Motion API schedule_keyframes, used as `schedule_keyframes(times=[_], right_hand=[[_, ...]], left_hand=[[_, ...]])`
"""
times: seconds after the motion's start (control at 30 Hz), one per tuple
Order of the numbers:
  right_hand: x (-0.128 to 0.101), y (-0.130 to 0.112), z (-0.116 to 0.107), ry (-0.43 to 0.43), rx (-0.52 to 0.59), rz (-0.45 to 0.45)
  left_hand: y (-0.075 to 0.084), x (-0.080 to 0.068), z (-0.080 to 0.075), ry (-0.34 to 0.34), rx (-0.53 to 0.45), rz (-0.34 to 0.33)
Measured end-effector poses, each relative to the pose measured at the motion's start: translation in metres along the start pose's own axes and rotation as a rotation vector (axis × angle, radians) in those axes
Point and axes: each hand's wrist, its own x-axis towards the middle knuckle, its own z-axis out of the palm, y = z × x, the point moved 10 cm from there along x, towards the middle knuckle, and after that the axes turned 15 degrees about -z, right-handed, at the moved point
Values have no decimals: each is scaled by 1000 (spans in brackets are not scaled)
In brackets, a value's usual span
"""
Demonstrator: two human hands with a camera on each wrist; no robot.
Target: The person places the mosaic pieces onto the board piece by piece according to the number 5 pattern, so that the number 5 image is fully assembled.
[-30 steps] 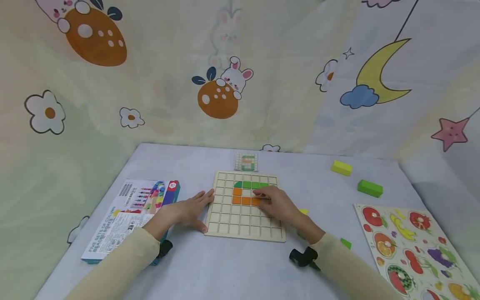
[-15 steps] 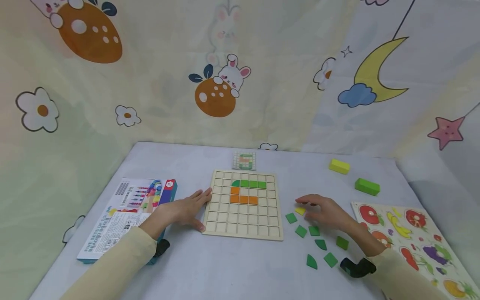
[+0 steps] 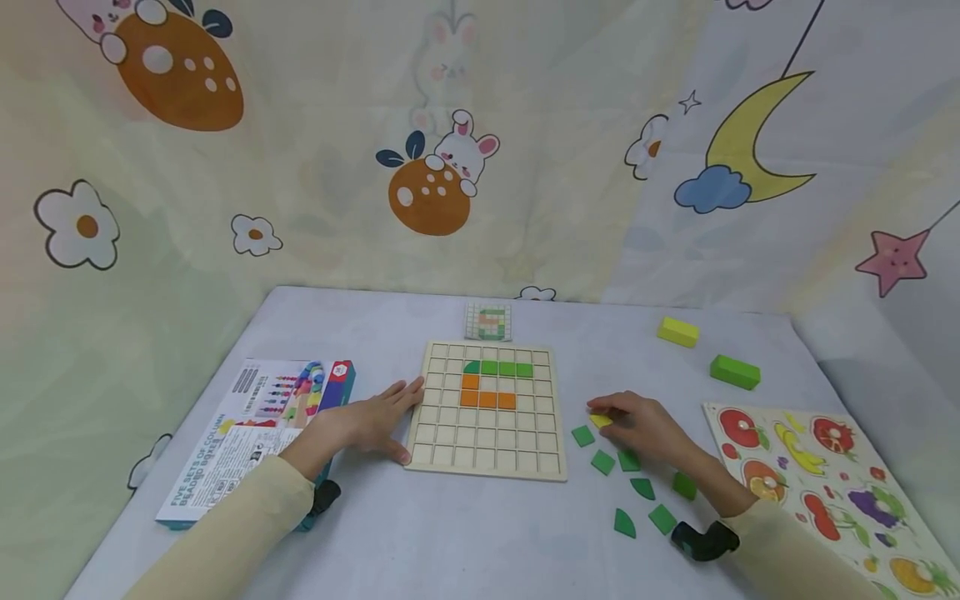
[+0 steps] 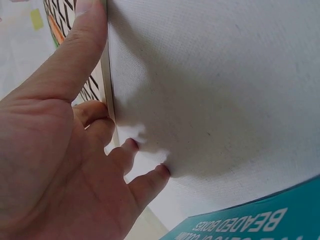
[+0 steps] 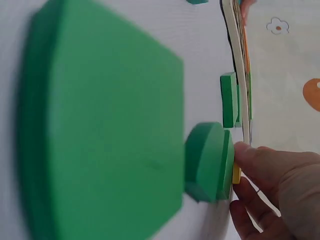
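Note:
My left hand [image 3: 369,425] rests at the left edge of a wooden grid board [image 3: 450,454], fingers extended, with thumb and fingertips along the rim. On the board lie a row of green tiles [image 3: 507,369] with a rounded one at its left end, and an L of orange tiles [image 3: 487,400]. To the right of the board, my right hand [image 3: 643,429] pinches a yellow tile [image 3: 599,421] between thumb and fingers, low at the table. The right wrist view shows the yellow tile [image 5: 236,173] partly covered by the thumb. Loose green tiles [image 3: 602,462], some quarter-round, lie around that hand.
A small pattern card [image 3: 488,322] lies behind the board. At left is a printed box [image 3: 232,450], under the left forearm. Yellow [image 3: 678,332] and green [image 3: 735,372] blocks stand at the back right, and a fruit puzzle board [image 3: 832,492] lies at the right.
My right hand has moved from the board rightward to the loose tiles, and its fingers have closed on the yellow tile. The left hand has stayed at the board's edge.

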Motion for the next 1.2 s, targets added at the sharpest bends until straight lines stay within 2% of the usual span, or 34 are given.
schedule_keyframes(times=[0.13, 0.23, 0.4, 0.6, 0.73, 1.03, 1.2], right_hand=[[9, -4, -1, 56, 9, 50], [24, -15, 5, 81, 37, 68], [55, -42, 27, 67, 92, 36], [79, -59, 45, 88, 23, 10], [82, -61, 47, 107, -14, 27], [78, -61, 47, 147, 16, 96], [78, -62, 49, 142, 13, 93]], left_hand=[[1, -1, -1, -2, -6, 2], [1, -1, -1, -5, -12, 5], [0, -1, 0, -6, -11, 1], [-2, 4, 2, 0, -6, -14], [-2, 4, 1, 1, -2, -21], [0, 0, -1, 3, 8, -15], [1, 1, 0, 0, -1, -10]])
